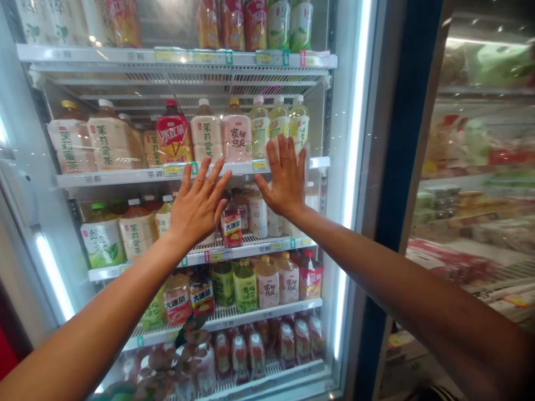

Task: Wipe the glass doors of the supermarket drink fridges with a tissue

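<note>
Both my arms reach toward a lit drinks fridge (pixel 361 167) with what looks like a glass front, since reflections lie over the bottles. My left hand (pixel 196 206) is open, fingers spread, back toward me, in front of the third shelf. Just right of its thumb stands a small dark red tea bottle (pixel 232 225). My right hand (pixel 286 181) is also open, palm forward, overlapping the shelf edge and the pale green bottles (pixel 259 125). Neither hand holds anything. Whether the palms touch the glass I cannot tell. Left of them stand a red tea bottle (pixel 173 136) and a pink-labelled bottle (pixel 237 133).
Bottles fill several white shelves (pixel 100 177), with more green-labelled ones (pixel 102 239) at left and small brown bottles (pixel 239 356) at the bottom. A dark blue frame (pixel 403 133) separates this fridge from blurred shelves of packaged goods (pixel 468 200) on the right.
</note>
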### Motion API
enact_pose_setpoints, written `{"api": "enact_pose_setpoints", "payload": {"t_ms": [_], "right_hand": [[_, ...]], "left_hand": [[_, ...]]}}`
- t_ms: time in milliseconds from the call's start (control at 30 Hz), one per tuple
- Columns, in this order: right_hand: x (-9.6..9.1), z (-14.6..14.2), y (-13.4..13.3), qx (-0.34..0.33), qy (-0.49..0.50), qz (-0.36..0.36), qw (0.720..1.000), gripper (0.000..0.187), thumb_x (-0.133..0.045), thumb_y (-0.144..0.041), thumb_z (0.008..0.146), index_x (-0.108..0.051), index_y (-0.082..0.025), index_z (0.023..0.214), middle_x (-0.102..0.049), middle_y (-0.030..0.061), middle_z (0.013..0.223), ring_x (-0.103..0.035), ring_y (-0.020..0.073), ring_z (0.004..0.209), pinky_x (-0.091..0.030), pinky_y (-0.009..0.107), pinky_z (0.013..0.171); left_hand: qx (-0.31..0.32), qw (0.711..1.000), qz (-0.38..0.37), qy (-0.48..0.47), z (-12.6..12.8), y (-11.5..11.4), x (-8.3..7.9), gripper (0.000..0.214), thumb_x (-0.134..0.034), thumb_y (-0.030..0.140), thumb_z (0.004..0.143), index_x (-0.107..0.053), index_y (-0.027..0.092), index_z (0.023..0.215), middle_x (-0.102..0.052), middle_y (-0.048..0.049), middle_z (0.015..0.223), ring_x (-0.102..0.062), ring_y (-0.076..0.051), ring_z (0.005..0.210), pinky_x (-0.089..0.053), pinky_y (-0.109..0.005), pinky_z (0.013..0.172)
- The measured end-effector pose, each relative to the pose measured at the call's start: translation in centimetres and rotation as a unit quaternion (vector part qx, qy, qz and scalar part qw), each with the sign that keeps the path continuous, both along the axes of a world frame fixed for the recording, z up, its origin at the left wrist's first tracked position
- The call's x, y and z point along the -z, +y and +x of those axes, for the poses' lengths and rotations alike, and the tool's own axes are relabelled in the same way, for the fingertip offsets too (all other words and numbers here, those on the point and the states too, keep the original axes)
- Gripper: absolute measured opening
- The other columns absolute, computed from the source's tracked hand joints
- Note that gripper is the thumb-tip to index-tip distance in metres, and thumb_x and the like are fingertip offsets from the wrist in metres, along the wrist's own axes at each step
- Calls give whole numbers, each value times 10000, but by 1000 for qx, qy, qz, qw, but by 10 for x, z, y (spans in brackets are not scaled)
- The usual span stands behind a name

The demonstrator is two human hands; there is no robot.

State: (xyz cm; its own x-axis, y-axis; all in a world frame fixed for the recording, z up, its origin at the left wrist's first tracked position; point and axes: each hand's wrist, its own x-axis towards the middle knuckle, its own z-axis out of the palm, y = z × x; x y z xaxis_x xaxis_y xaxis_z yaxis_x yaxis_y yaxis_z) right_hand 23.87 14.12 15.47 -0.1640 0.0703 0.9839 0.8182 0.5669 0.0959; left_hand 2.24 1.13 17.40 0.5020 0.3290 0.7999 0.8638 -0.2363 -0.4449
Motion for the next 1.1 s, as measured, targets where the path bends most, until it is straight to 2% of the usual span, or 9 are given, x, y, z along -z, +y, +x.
{"api": "enact_pose_setpoints", "payload": {"t_ms": [100, 267, 333, 467, 600, 733, 867, 967, 1100], "right_hand": [[-15, -30, -11, 6, 40, -1, 999, 788, -234, -619, 1021, -86, -175, 1655, -167, 141, 1722, -64, 310, 1609, -49, 620, 1284], [6, -78, -44, -34, -54, 3, 998, 822, -270, -648, 998, -100, -177, 1649, -191, 141, 1718, -76, 310, 1608, -56, 651, 1271], [-5, -95, -52, -49, -81, 6, 996, 810, -261, -656, 993, -129, -195, 1647, -187, 122, 1722, -84, 306, 1607, -57, 652, 1272], [-40, -131, -64, -52, -40, -1, 998, 805, -243, -651, 990, -149, -194, 1646, -148, 115, 1730, -66, 318, 1608, -53, 659, 1270], [-39, -160, -81, -73, -105, 23, 992, 811, -258, -662, 987, -157, -189, 1639, -155, 116, 1729, -62, 307, 1609, -53, 649, 1273], [-42, -181, -89, -96, -180, 49, 978, 781, -259, -654, 993, -156, -223, 1637, -151, 76, 1735, -53, 285, 1611, -42, 630, 1281], [-54, -201, -96, -95, -132, 33, 986, 776, -258, -637, 1000, -143, -218, 1644, -117, 75, 1740, -20, 297, 1611, -7, 620, 1290], [-42, -209, -108, -87, -121, 14, 989, 749, -262, -590, 1019, -153, -188, 1641, -119, 89, 1739, -23, 296, 1611, 9, 608, 1294], [-29, -201, -113, -105, -200, 15, 974, 690, -309, -534, 1031, -188, -213, 1629, -154, 53, 1736, -56, 259, 1611, 12, 584, 1300]], "left_hand": [[-6, 1000, 3, -14, -20, -12, -13, 617, -434, 342, 992, -333, 231, 1590, -223, -45, 1706, -52, -247, 1600, 62, -554, 1296], [-52, 998, 4, -31, -57, -27, -13, 623, -408, 380, 998, -326, 211, 1592, -205, -85, 1703, -47, -261, 1600, 48, -574, 1289], [-60, 997, 4, -42, -71, -34, -13, 621, -396, 397, 1000, -333, 215, 1591, -208, -85, 1701, -54, -258, 1600, 42, -570, 1293], [-63, 995, 14, -72, -100, -49, -20, 645, -428, 430, 986, -326, 246, 1596, -199, -60, 1705, -52, -254, 1601, 61, -558, 1298], [-69, 991, 21, -110, -130, -64, -21, 647, -431, 447, 984, -325, 271, 1597, -194, -41, 1710, -44, -247, 1603, 95, -544, 1298], [-74, 989, 10, -124, -152, -73, -16, 643, -445, 457, 982, -327, 300, 1595, -188, -21, 1715, -33, -256, 1603, 104, -557, 1295], [-75, 990, 12, -119, -165, -79, -13, 652, -462, 434, 983, -306, 308, 1603, -170, -14, 1720, -2, -257, 1603, 118, -565, 1289], [-72, 989, 19, -130, -171, -82, -7, 663, -493, 440, 973, -317, 308, 1599, -178, -21, 1720, 0, -263, 1603, 121, -563, 1289], [-58, 989, 19, -136, -171, -81, 0, 662, -496, 481, 972, -343, 297, 1589, -207, -36, 1711, -17, -271, 1601, 105, -569, 1294]]}}
